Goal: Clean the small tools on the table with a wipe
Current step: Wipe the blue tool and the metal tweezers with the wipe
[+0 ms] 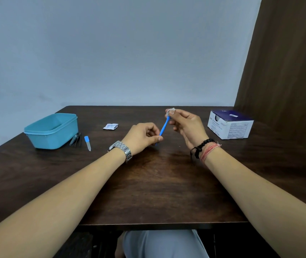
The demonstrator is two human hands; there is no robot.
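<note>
Pale blue wall behind, dark wood panel at the right; a dark wooden tabletop (148, 192) carries everything. At centre, above the tabletop, a slim blue tool (164, 128) is held between both hands. Its lower end is pinched by the left hand (141, 138), thumb and forefinger closed narrow on the shaft. Its upper end is wrapped in a small white wipe (171, 111), which is pinched round the tip by the right hand (185, 125); the other fingers of that hand are loosely curled.

Key relation: the tool's long axis is tilted, running from lower-left/near (left grip) to upper-right/far (right grip + wipe). So the wipe sits at the far tip, w/ the bare shaft lying down and toward the left hand. Judged step: wiping of the tip; the next stroke is probably to be drawn along that axis, right hand doing the travel, left acting as anchor.

Other tools left on the tabletop, well apart at the left: a nail clipper (74, 139) just beside a teal plastic tub (52, 130), then a small blue-capped file (87, 143). Whether these have been cleaned cannot be told. A torn wipe sachet (110, 126) lies betw. tub and hands; a white-and-purple box (229, 123) stands at the right.
</note>
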